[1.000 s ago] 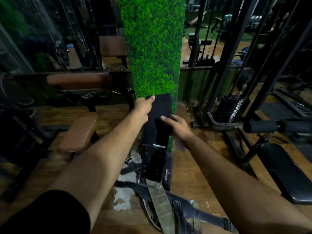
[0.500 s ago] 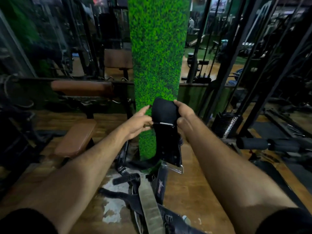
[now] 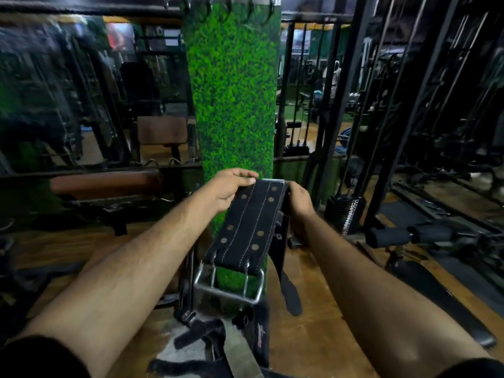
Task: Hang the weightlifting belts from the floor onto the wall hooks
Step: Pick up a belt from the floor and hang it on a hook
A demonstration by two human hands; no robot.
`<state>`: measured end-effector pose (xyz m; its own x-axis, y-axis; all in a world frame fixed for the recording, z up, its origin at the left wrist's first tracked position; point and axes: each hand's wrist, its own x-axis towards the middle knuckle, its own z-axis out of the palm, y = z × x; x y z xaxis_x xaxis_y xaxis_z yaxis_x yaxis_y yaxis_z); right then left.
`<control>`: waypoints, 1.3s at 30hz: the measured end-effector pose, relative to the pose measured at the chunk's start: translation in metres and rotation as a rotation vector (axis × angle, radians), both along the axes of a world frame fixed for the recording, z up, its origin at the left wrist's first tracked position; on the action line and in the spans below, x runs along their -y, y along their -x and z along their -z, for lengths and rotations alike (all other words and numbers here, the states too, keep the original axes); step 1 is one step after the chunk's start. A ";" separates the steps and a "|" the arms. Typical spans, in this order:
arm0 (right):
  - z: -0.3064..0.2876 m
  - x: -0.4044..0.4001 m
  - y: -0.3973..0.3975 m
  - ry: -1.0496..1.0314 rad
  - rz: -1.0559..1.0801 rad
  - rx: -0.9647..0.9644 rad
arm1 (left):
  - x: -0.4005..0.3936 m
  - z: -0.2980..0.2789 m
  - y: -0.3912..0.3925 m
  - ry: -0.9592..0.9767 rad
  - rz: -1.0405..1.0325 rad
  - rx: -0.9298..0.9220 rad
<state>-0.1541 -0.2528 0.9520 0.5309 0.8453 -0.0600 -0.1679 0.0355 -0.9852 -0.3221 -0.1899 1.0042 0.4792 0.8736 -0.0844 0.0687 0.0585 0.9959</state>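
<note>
I hold a black leather weightlifting belt (image 3: 245,227) in front of a pillar covered in green fake grass (image 3: 234,91). My left hand (image 3: 231,186) grips its upper left edge and my right hand (image 3: 298,199) grips its upper right edge. The belt's steel double-prong buckle (image 3: 229,287) hangs at the low end, and its tail (image 3: 290,293) dangles behind. Several metal wall hooks (image 3: 229,6) line the top of the pillar, high above my hands. More belts (image 3: 240,347) lie in a heap on the wooden floor at the pillar's base.
A brown padded bench (image 3: 106,184) stands to the left. A weight stack (image 3: 345,214) and black machine frames (image 3: 403,105) crowd the right, with a foam roller pad (image 3: 388,237) low beside them. Mirrors flank the pillar.
I lifted the belt off the floor pile and turned it so its stitched face and buckle point toward me. My view tilted up, bringing the hooks into sight.
</note>
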 end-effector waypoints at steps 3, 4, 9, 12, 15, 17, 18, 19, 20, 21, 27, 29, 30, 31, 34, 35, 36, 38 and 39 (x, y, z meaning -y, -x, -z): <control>0.007 0.009 -0.012 -0.106 0.141 0.469 | -0.008 -0.012 -0.008 0.001 0.048 -0.061; 0.009 0.011 -0.015 -0.129 0.170 0.619 | -0.014 -0.015 -0.009 0.004 0.041 -0.085; -0.008 0.003 -0.021 -0.242 0.058 1.029 | -0.037 -0.035 -0.016 0.112 -0.001 -0.150; -0.024 -0.006 -0.037 -0.324 -0.022 1.130 | -0.047 -0.041 -0.027 0.151 0.061 -0.238; -0.034 -0.017 -0.051 -0.266 -0.131 0.981 | -0.054 -0.049 -0.034 0.162 0.119 -0.212; -0.038 -0.028 -0.064 -0.274 -0.149 0.827 | -0.059 -0.051 -0.037 0.142 0.128 -0.156; -0.040 -0.035 -0.071 -0.286 -0.161 0.773 | -0.066 -0.050 -0.038 0.106 0.118 -0.138; -0.045 -0.041 -0.078 -0.295 -0.172 0.749 | -0.069 -0.052 -0.037 0.051 0.100 -0.135; -0.051 -0.048 -0.084 -0.301 -0.186 0.743 | -0.075 -0.052 -0.037 0.009 0.099 -0.118; -0.056 -0.057 -0.089 -0.294 -0.209 0.743 | -0.083 -0.050 -0.037 -0.006 0.085 -0.098; -0.070 -0.109 -0.105 -0.284 -0.304 0.598 | -0.092 -0.033 -0.063 -0.428 -0.225 -0.170; -0.079 -0.117 -0.105 -0.292 -0.322 0.555 | -0.095 -0.044 -0.068 -0.496 -0.211 -0.132; -0.082 -0.120 -0.104 -0.293 -0.339 0.514 | -0.094 -0.054 -0.069 -0.479 -0.213 -0.073; -0.085 -0.121 -0.104 -0.288 -0.371 0.452 | -0.097 -0.062 -0.071 -0.432 -0.225 -0.013; -0.095 -0.124 -0.100 -0.285 -0.459 0.276 | -0.107 -0.086 -0.079 -0.307 -0.156 0.147; -0.100 -0.126 -0.100 -0.288 -0.479 0.240 | -0.111 -0.094 -0.084 -0.273 -0.114 0.196; -0.106 -0.129 -0.099 -0.288 -0.497 0.213 | -0.116 -0.102 -0.087 -0.244 -0.078 0.238; -0.119 -0.139 -0.101 -0.286 -0.511 0.188 | -0.129 -0.114 -0.092 -0.224 -0.046 0.274; -0.127 -0.145 -0.103 -0.284 -0.507 0.215 | -0.132 -0.120 -0.095 -0.216 -0.049 0.281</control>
<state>-0.0515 -0.1081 1.0787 0.0344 0.9628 0.2681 -0.0314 0.2691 -0.9626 -0.2270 -0.0575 1.1241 0.4150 0.8793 0.2336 -0.2070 -0.1588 0.9654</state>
